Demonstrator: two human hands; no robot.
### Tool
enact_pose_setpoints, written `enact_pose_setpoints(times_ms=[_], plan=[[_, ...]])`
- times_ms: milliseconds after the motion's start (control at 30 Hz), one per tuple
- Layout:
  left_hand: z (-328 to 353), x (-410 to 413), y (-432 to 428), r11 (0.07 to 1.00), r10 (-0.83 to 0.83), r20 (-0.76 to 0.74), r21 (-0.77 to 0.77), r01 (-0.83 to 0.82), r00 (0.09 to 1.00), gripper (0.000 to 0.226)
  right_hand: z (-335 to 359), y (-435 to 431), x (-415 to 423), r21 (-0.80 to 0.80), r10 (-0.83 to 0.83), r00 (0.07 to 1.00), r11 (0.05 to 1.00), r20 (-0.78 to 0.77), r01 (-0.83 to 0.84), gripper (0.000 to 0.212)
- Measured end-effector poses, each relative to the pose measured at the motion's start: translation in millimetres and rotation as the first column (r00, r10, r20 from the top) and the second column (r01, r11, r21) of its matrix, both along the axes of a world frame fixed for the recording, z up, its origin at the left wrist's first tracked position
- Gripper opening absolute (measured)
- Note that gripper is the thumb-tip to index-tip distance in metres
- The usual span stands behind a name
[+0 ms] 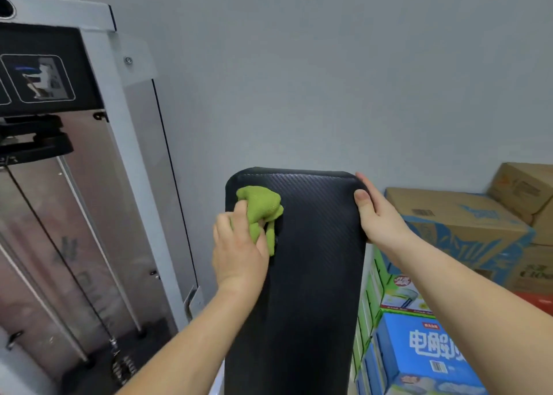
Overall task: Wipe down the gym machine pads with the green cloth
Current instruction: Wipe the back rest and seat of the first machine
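A long black textured back pad stands upright in the middle of the view, its rounded top near a grey wall. My left hand holds a bunched green cloth and presses it against the pad's upper left corner. My right hand grips the pad's upper right edge, thumb on the front face and fingers wrapped behind.
To the left stands the machine's weight stack tower with a white frame, clear shield, guide rods and cable. To the right, stacked cardboard boxes and blue and green cartons sit close against the pad's side.
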State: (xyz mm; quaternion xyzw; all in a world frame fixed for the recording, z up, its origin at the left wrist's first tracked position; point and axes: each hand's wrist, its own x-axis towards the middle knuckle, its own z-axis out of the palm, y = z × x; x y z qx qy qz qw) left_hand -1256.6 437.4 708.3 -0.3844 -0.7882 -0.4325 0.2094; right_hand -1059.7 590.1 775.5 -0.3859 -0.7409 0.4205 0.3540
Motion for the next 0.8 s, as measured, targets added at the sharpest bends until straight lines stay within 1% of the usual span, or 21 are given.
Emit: enact_pose_setpoints(times_ms=[33, 67, 100, 167, 200, 233, 267, 333, 367, 433, 500, 567, 600, 667, 733, 767, 800], plan=[[-20, 17, -4, 0.998, -0.041, -0.005, -0.045, 0.041, 0.999, 0.060, 0, -2, 0, -0.003, 0.000, 1.000, 1.000, -0.004, 0.000, 0.048], [-40, 30, -9, 0.989, -0.109, -0.064, -0.109, 0.102, 0.992, 0.064, 1, -4, -1, -0.005, -0.001, 1.000, 1.000, -0.019, 0.001, 0.048], [-60, 41, -18, 0.966, -0.200, -0.155, -0.198, 0.168, 0.968, 0.068, 1, -6, 0, -0.005, 0.001, 1.000, 1.000, -0.031, -0.001, 0.048], [-80, 43, -34, 0.885, -0.396, -0.322, -0.385, 0.263, 0.860, 0.070, 2, -10, 1, -0.002, 0.007, 0.999, 1.000, -0.041, -0.007, 0.049], [-72, 32, -35, 0.870, -0.436, -0.379, -0.408, 0.276, 0.816, 0.066, 2, -11, 3, -0.005, 0.010, 0.999, 1.000, -0.041, -0.011, 0.049], [-54, 20, -31, 0.888, -0.417, -0.417, -0.377, 0.265, 0.808, 0.062, 1, -11, 4, -0.007, 0.016, 0.999, 1.000, -0.041, -0.016, 0.049], [-30, 6, -25, 0.928, -0.341, -0.423, -0.294, 0.228, 0.839, 0.058, 1, -10, 4, -0.012, 0.023, 0.999, 1.000, -0.044, -0.023, 0.049], [22, -25, -12, 0.992, -0.118, -0.347, -0.083, 0.095, 0.931, 0.055, -1, -9, 4, -0.020, 0.030, 0.998, 0.999, -0.048, -0.031, 0.049], [37, -36, -6, 0.998, -0.055, -0.306, -0.026, 0.049, 0.950, 0.054, -2, -7, 4, -0.017, 0.028, 0.999, 0.999, -0.047, -0.029, 0.049], [31, -34, -1, 0.999, -0.029, -0.262, 0.012, 0.033, 0.965, 0.060, -4, -4, 3, -0.012, 0.025, 0.999, 1.000, -0.040, -0.026, 0.049], [-6, -14, -3, 0.998, -0.039, -0.188, 0.041, 0.048, 0.981, 0.070, -5, -1, 2, -0.017, 0.020, 0.999, 1.000, -0.043, -0.021, 0.048], [-51, 4, -15, 0.999, -0.045, -0.157, 0.019, 0.048, 0.987, 0.073, -6, 0, 2, -0.028, 0.023, 0.998, 0.999, -0.055, -0.025, 0.046], [-69, 10, -23, 0.998, -0.064, -0.181, -0.022, 0.061, 0.981, 0.072, -7, 0, 2, -0.031, 0.022, 0.998, 0.999, -0.061, -0.024, 0.045], [-91, 20, -39, 0.982, -0.166, -0.241, -0.130, 0.138, 0.956, 0.077, -7, -1, 1, -0.033, 0.022, 0.998, 0.999, -0.057, -0.024, 0.044], [-83, 19, -49, 0.948, -0.281, -0.308, -0.234, 0.214, 0.909, 0.083, -7, -4, 0, -0.051, 0.026, 0.997, 0.998, -0.067, -0.029, 0.044], [-66, 13, -47, 0.945, -0.295, -0.344, -0.244, 0.218, 0.892, 0.082, -7, -5, 0, -0.064, 0.032, 0.996, 0.997, -0.079, -0.037, 0.045], [-42, 9, -39, 0.954, -0.273, -0.366, -0.220, 0.202, 0.890, 0.078, -6, -5, 1, -0.084, 0.035, 0.995, 0.996, -0.088, -0.043, 0.045]])
